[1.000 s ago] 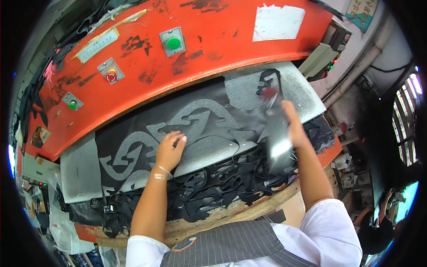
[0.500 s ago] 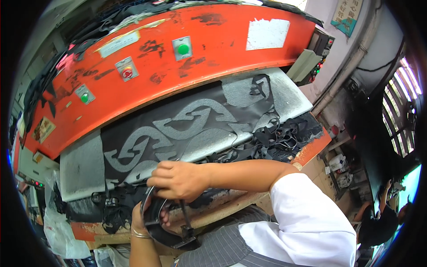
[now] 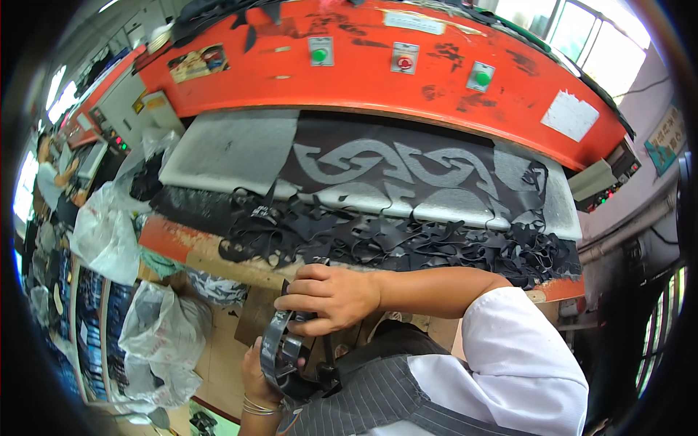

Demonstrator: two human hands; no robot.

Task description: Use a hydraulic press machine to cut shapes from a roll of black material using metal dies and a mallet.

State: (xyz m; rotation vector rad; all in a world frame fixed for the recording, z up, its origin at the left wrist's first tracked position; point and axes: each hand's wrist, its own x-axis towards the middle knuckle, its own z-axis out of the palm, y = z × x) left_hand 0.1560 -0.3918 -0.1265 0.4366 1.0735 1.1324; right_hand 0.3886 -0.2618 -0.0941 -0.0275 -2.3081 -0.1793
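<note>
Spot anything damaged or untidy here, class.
Black scraps lie tangled in front of the pale board, looking untidy. Above, the red panel shows dark blotches like worn paint; its white sheet looks torn.

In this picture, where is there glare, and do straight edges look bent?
Head view: the upper right window glares white; the lower edge of the red machine bows; also in head view, the black curved tool shows reflections.

Brightly lit, blown-out window [image 3: 614,54] upper right — fisheye-bowed edges, blackened corners
</note>
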